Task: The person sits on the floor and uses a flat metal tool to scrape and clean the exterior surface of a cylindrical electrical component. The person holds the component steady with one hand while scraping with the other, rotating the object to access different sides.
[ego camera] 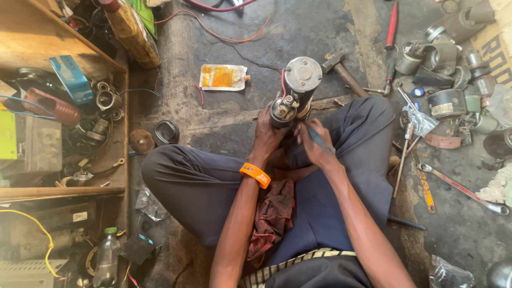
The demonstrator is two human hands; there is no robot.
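A flat orange-and-white sachet [223,77] lies on the concrete floor [298,32]. A small blue carton [72,79] leans on the wooden shelf [32,48] (upper left). A brown cardboard box [493,50] with dark print sits at the right edge.

I have both forearms stretched forward over my crossed legs. My left hand [266,133] wraps its fingers around the starter motor [296,90] from the left; my right hand [316,145] sits just below-right of it, fingers curled tight around a tool handle.
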